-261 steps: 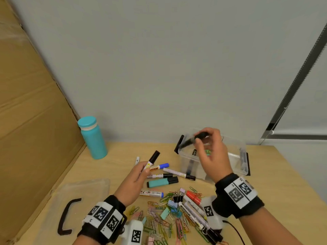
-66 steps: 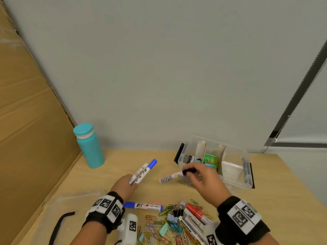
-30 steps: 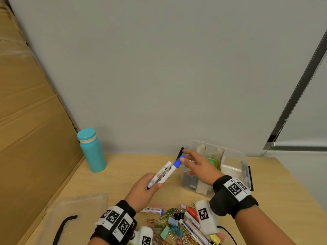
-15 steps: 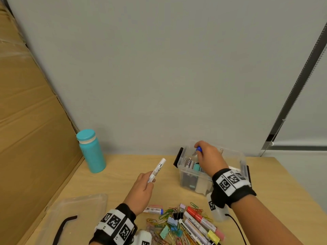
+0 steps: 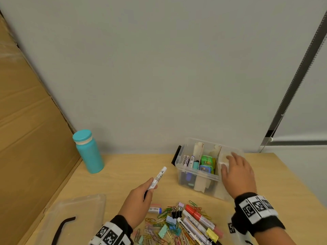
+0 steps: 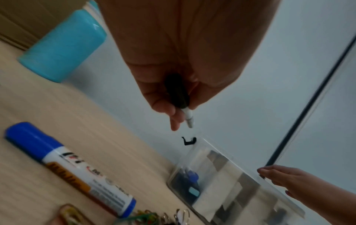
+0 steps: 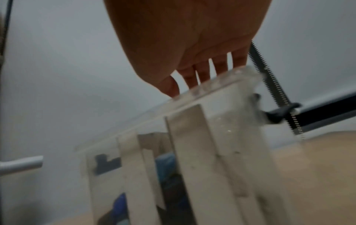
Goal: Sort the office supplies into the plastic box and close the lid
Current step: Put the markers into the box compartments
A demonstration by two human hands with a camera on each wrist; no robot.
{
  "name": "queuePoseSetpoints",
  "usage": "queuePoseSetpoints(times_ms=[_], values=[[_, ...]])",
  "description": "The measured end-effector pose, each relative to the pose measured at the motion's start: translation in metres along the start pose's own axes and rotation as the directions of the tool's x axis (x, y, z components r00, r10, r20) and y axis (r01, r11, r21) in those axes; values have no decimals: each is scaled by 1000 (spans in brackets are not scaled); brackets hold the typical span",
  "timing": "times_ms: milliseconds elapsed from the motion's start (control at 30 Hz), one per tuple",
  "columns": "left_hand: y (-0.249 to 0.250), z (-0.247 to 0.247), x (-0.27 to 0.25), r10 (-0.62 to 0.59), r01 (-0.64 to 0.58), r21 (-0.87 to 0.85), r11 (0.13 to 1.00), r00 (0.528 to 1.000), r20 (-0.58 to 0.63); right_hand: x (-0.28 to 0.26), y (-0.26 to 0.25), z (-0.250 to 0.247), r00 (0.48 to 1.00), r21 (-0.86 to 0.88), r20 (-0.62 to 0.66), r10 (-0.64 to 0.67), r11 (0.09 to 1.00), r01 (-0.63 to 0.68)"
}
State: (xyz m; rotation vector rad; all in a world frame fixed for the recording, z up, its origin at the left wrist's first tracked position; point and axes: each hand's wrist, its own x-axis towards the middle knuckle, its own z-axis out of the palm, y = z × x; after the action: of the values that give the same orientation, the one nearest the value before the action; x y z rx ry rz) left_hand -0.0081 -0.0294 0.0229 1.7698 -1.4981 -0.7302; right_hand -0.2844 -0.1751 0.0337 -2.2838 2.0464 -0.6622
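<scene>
**Marker held ready for the box**

Nearest, clips (image 5: 164, 225) and markers (image 5: 196, 221) are left in a heap on the tabletop (image 5: 123, 174), the lid (image 5: 74, 213) lying at the left. The left hand (image 5: 138, 198) is clamped on a marker (image 5: 157, 177), black cap inside the grip. Farther off, the right hand (image 5: 237, 174) rests with fingers spread apart over the box (image 5: 198, 181) rim, holding nothing. The marker is best passed across and stood upright in the left compartment beside the others, the box being steadied
</scene>
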Motion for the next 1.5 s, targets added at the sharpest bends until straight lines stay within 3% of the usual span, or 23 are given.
queuePoseSetpoints(times_ms=[67,167,267,400,533,600,733,833,900,1000,1100,1233,1333,1500], values=[[17,10,2,40,-36,66,997,998,-52,-6,16,3,992,-3,69,102,995,-102],[53,23,16,150,-121,208,971,980,-131,-12,21,9,983,130,139,120,982,-138],[83,42,52,200,-144,414,899,975,-95,-12,18,10,983,144,132,127,979,-146],[113,72,102,97,-131,732,669,991,89,-11,18,10,979,126,150,138,979,-158],[126,90,136,-56,-106,807,581,984,170,-10,18,10,978,111,158,134,982,-152],[123,94,148,-105,-82,802,592,979,177,-11,19,10,980,101,155,125,985,-142],[117,93,147,-121,-15,668,744,980,157,-11,20,11,982,86,152,111,988,-125],[103,83,121,49,-56,487,871,998,28,-11,20,11,984,81,147,103,990,-116],[92,72,91,153,-112,363,925,984,-86,-11,21,12,985,76,140,100,991,-112],[68,52,46,179,-120,308,944,969,-171,-11,21,13,986,85,135,99,990,-111],[24,29,16,109,-37,404,914,982,-157,-10,23,15,986,98,137,92,990,-106],[-26,5,-1,-175,133,624,770,985,6,-12,23,16,987,118,126,96,987,-111],[-40,2,-4,-286,110,710,696,949,133,-12,22,17,990,113,108,88,988,-100],[-42,9,9,-296,65,798,599,944,146,-11,23,18,991,101,98,90,990,-100]])
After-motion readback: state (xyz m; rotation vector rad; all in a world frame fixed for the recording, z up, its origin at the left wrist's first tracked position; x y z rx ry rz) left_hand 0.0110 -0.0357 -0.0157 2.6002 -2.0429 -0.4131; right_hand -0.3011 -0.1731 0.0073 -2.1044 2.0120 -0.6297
